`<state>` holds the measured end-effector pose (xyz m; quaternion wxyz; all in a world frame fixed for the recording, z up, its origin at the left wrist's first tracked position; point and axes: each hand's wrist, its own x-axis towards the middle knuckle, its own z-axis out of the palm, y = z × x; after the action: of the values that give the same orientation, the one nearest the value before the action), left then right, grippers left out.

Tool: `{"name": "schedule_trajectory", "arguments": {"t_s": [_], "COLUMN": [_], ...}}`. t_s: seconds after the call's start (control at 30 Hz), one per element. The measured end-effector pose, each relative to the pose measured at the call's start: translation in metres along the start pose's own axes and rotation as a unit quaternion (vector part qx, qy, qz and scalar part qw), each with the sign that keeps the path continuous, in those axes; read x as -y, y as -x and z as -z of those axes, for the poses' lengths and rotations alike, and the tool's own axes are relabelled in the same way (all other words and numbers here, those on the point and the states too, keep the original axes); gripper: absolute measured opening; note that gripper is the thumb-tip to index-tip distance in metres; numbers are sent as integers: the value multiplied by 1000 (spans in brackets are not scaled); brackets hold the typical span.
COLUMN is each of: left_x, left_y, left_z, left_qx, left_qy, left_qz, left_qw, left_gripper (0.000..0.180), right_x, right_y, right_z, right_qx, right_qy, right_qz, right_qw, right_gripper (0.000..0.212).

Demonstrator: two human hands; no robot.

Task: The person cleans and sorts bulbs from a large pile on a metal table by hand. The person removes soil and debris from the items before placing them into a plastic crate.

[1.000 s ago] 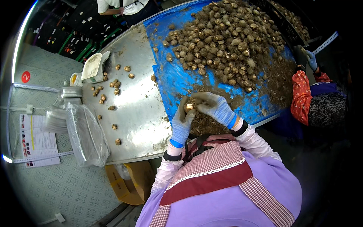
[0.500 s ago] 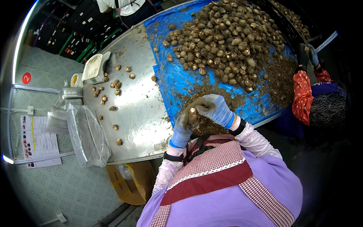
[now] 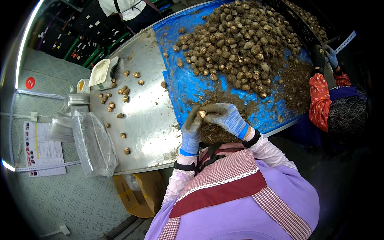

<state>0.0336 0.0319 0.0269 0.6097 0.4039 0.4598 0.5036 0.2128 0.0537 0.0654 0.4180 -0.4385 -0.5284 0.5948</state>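
In front of my chest, over the blue plastic sheet (image 3: pixel 176 90), my two gloved hands meet around one small brown taro (image 3: pixel 202 114). Its pale cut end faces up. The fingers of my left hand (image 3: pixel 191 130) close on its left side. My right hand (image 3: pixel 228 117) pinches it from the right, thumb and fingertips against it. Both gloves are blue with soil-darkened grey fingers. A big heap of soil-covered taros (image 3: pixel 236 44) lies on the sheet beyond my hands. Loose soil and root scraps (image 3: pixel 216 134) lie beneath them.
Several loose taros (image 3: pixel 125 91) are scattered on the bare metal tabletop (image 3: pixel 152 132) at left. A weighing scale (image 3: pixel 102 74), clear plastic bags (image 3: pixel 94 144) and plastic trays (image 3: pixel 62 128) line its left edge. A cardboard box (image 3: pixel 140 194) stands below. Co-workers are at right (image 3: pixel 324 100) and far left (image 3: pixel 132 12).
The taro has turned in my fingers, so its pale end shows more. My left fingers have straightened upward and my right hand has shifted slightly.
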Motion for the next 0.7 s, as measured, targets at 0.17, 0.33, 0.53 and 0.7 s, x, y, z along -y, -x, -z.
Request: {"name": "schedule_trajectory", "arguments": {"t_s": [0.17,0.33,0.53,0.7], "left_x": [-12,-7,-6,13], "left_y": [15,27,42,46], "left_z": [-9,-15,-19,-7], "left_qx": [-51,-76,-33,-38], "left_qy": [-55,-62,112,222], "left_qz": [-7,-27,78,116], "left_qw": [997,995,990,967], "left_gripper": [53,45,47,38], "right_x": [-7,-16,-40,-30], "right_y": [6,10,20,41], "right_z": [0,-4,-9,5], "right_qx": [-45,-84,-105,-45], "right_qy": [34,164,108,-48], "right_qz": [21,86,131,65], "right_qw": [998,979,980,996], "right_gripper": [21,15,10,10]}}
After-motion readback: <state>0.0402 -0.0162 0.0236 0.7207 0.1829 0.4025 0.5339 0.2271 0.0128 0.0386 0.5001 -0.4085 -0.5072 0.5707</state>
